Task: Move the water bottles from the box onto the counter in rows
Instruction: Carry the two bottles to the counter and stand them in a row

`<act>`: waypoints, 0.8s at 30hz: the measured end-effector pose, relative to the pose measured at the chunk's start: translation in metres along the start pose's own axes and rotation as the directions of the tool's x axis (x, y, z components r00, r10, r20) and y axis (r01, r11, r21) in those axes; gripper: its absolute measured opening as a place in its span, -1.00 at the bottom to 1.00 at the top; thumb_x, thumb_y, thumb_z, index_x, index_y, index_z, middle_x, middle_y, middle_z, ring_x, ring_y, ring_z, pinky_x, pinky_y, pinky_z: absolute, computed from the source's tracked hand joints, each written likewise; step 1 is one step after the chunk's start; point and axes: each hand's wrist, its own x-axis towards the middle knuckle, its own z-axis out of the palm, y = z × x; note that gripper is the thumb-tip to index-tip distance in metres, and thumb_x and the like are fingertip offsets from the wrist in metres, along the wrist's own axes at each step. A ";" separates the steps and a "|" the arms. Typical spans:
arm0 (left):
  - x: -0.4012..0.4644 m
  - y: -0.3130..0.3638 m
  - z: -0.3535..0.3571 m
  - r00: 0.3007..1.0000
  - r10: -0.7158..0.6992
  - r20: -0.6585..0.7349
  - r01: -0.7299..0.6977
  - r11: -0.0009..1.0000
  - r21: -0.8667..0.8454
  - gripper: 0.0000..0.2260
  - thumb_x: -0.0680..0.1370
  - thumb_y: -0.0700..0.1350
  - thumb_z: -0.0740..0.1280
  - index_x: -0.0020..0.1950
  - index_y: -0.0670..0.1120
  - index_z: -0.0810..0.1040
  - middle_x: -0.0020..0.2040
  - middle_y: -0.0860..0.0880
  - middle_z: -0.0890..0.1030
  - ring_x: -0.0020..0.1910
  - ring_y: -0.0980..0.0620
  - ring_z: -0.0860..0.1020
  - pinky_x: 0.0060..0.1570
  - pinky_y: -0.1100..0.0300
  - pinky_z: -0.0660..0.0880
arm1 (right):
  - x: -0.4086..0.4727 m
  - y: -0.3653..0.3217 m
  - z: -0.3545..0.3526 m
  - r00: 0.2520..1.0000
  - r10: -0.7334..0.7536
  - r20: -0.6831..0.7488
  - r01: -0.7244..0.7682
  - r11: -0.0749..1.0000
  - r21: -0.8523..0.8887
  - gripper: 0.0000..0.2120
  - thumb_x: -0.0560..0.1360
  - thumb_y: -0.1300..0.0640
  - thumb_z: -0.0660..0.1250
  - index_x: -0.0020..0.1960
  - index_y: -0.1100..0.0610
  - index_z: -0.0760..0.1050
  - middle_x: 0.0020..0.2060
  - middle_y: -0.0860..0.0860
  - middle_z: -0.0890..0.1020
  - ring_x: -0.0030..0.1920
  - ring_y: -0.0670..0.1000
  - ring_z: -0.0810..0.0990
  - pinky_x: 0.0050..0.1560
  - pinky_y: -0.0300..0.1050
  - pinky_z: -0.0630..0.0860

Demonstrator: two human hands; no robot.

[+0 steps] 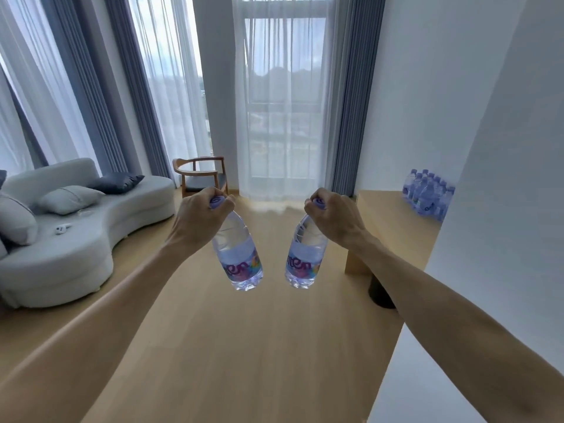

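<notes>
left bottle (238,254): I see it clear, purple cap, hanging tilted, held by the neck
right bottle (305,254): same, tilted, mirrored
counter (393,227): light wood
counter bottles (427,192): upright, clustered at wall

Bottles (241,254) clear, purple caps, multicoloured labels; sofa (76,239) white.
</notes>
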 end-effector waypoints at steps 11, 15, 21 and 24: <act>0.176 -0.051 0.122 0.998 0.036 0.045 -0.038 0.999 0.037 -0.82 0.59 0.00 0.30 -0.12 -0.08 0.54 -0.34 0.11 0.51 -0.37 0.15 0.46 -0.38 0.29 0.33 | 0.185 0.116 0.067 1.000 0.022 0.012 -0.022 1.000 0.018 -0.79 0.56 -0.03 0.23 -0.07 0.10 0.51 -0.31 0.02 0.62 -0.29 0.10 0.58 -0.24 0.01 0.52; 0.236 -0.070 0.165 1.000 0.017 0.016 -0.018 0.999 0.049 -0.82 0.58 0.01 0.31 -0.13 -0.06 0.53 -0.34 0.13 0.51 -0.37 0.17 0.46 -0.40 0.31 0.32 | 0.252 0.155 0.081 1.000 0.014 0.012 -0.015 1.000 0.027 -0.82 0.56 -0.04 0.23 -0.11 0.06 0.45 -0.36 -0.04 0.56 -0.32 0.07 0.55 -0.26 0.01 0.50; 0.311 -0.094 0.230 0.998 -0.013 0.064 0.012 1.000 0.019 -0.82 0.57 0.01 0.32 -0.13 -0.07 0.54 -0.31 0.10 0.53 -0.33 0.15 0.49 -0.35 0.27 0.40 | 0.324 0.216 0.103 0.998 0.063 0.023 -0.063 0.998 -0.002 -0.80 0.55 -0.06 0.21 -0.11 0.05 0.49 -0.38 -0.09 0.55 -0.34 -0.01 0.53 -0.36 -0.13 0.35; 0.348 -0.102 0.270 0.996 -0.035 0.078 0.036 0.999 -0.006 -0.81 0.56 0.03 0.32 -0.16 -0.05 0.56 -0.31 0.09 0.56 -0.33 0.19 0.48 -0.36 0.29 0.37 | 0.353 0.251 0.111 0.995 0.100 0.014 -0.100 0.995 -0.012 -0.80 0.54 -0.05 0.21 -0.18 0.03 0.45 -0.42 -0.11 0.54 -0.38 -0.16 0.46 -0.35 -0.29 0.18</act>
